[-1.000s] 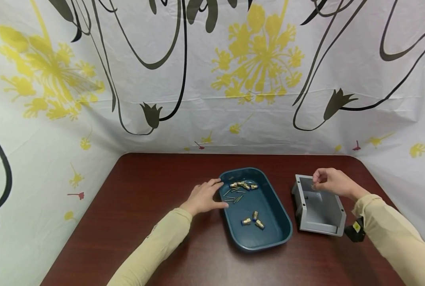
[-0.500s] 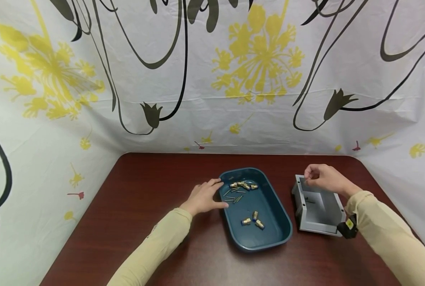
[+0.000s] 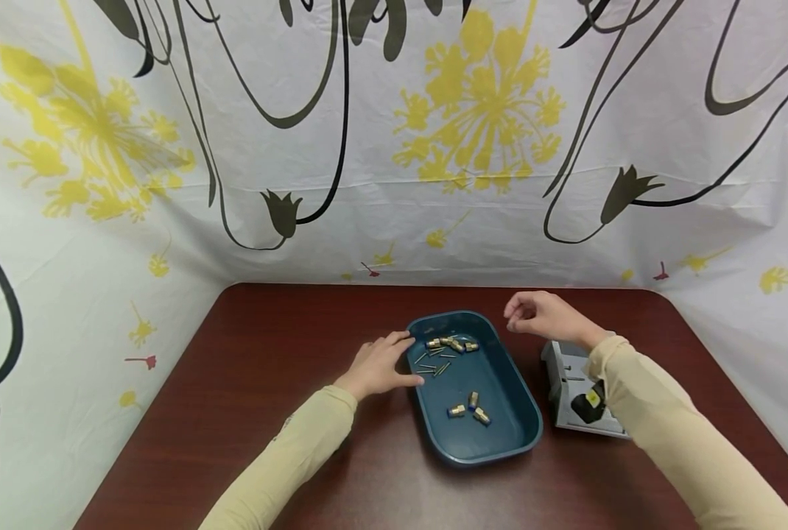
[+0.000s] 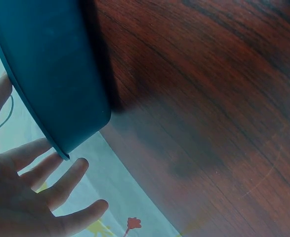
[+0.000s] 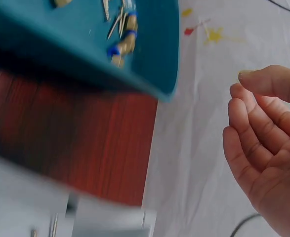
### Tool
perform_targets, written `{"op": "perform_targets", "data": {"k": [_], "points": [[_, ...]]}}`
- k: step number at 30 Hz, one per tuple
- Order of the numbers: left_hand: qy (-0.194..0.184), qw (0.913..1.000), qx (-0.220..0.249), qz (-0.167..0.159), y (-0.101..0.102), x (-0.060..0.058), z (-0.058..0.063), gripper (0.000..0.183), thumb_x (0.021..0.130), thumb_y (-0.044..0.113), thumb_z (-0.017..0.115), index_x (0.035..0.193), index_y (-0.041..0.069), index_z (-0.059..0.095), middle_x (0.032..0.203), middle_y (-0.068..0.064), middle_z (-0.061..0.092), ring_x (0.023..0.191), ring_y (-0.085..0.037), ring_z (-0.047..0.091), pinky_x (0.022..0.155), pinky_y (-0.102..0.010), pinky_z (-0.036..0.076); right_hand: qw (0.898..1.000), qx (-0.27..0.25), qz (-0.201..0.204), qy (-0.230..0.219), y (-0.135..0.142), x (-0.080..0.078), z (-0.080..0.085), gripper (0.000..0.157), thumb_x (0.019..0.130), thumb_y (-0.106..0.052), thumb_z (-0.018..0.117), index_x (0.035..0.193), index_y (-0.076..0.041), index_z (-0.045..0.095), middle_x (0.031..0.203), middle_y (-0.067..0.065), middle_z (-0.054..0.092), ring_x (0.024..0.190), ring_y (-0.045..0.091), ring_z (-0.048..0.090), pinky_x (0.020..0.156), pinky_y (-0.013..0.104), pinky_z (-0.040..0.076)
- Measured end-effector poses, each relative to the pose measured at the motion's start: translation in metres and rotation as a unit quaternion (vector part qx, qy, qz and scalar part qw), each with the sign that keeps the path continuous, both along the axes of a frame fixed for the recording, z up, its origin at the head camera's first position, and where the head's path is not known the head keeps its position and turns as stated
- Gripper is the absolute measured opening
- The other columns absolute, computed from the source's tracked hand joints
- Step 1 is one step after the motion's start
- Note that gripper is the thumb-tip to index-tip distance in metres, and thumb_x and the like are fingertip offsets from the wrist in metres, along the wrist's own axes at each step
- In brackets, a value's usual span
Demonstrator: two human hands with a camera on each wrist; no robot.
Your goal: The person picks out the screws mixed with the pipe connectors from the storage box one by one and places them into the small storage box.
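My left hand [image 3: 379,366] rests at the left rim of a dark blue tray [image 3: 496,383], fingers spread and thumb over the edge. In the left wrist view its fingertips touch the tray's rim. Brass fittings [image 3: 473,399] with blue ends lie in the tray, several near the back and a small group toward the front. Thin metal pins [image 3: 442,368] lie among the back ones. My right hand [image 3: 545,315] is in the air just right of the tray's back end. Its fingers [image 5: 241,111] are loosely curled and hold nothing in the right wrist view.
Right of the tray stands a grey open box [image 3: 554,372], partly hidden under the right forearm. A thin pin [image 3: 575,379] and another small piece show inside. A black wrist camera [image 3: 589,403] hangs over it. A patterned cloth [image 3: 367,162] rises behind the brown table [image 3: 288,331].
My right hand has moved left from above the grey box toward the tray, and its fingers have loosened. One more pin shows in the box. The left hand and tray have stayed still.
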State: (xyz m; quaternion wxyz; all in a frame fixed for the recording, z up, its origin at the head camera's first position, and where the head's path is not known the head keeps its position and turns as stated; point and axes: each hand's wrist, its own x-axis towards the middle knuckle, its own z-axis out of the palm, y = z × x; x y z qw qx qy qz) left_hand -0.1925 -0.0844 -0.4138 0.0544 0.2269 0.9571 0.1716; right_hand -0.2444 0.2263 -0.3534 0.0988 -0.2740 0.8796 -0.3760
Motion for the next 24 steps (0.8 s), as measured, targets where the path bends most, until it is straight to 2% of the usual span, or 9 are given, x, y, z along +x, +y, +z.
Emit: {"op": "perform_targets", "data": {"k": [6,12,18,24], "points": [[-0.002,1.0,0.003,0.0,-0.001,0.0,-0.001,0.074,0.074,0.052,0.062,0.133,0.013,0.04,0.136,-0.003,0.034,0.116,-0.023,0.038,0.093,-0.046,0.028,1.0,-0.006,0.027,-0.012,-0.034,-0.006,-0.005,0.01,0.082,-0.006,0.061,0.091,-0.005,0.058,0.081,0.004,0.059,0.074,0.017,0.056,0.065,0.031,0.046],[-0.007,1.0,0.002,0.002,0.0,-0.001,0.0,0.074,0.075,0.052,0.061,0.133,0.013,0.041,0.136,-0.003,0.034,0.117,-0.024,0.038,0.092,-0.047,0.028,0.998,0.001,0.055,-0.02,-0.061,-0.009,-0.017,0.009,0.082,-0.002,0.059,0.09,-0.006,0.057,0.081,0.004,0.059,0.075,0.016,0.056,0.067,0.031,0.046],[-0.005,1.0,-0.005,0.003,0.001,-0.002,0.0,0.074,0.074,0.054,0.061,0.133,0.013,0.041,0.136,-0.002,0.034,0.116,-0.023,0.039,0.091,-0.046,0.029,0.997,0.013,0.071,-0.029,-0.078,-0.012,-0.032,0.009,0.081,0.002,0.057,0.09,0.0,0.057,0.083,0.011,0.059,0.074,0.02,0.057,0.065,0.03,0.046],[0.005,0.9999,-0.01,-0.002,0.001,-0.002,0.0,0.074,0.074,0.054,0.061,0.133,0.013,0.042,0.136,-0.002,0.034,0.114,-0.023,0.041,0.089,-0.045,0.032,0.996,0.035,0.064,-0.045,-0.086,-0.016,-0.05,0.011,0.08,0.003,0.057,0.091,0.003,0.058,0.079,0.007,0.059,0.07,0.018,0.056,0.063,0.029,0.045]]}}
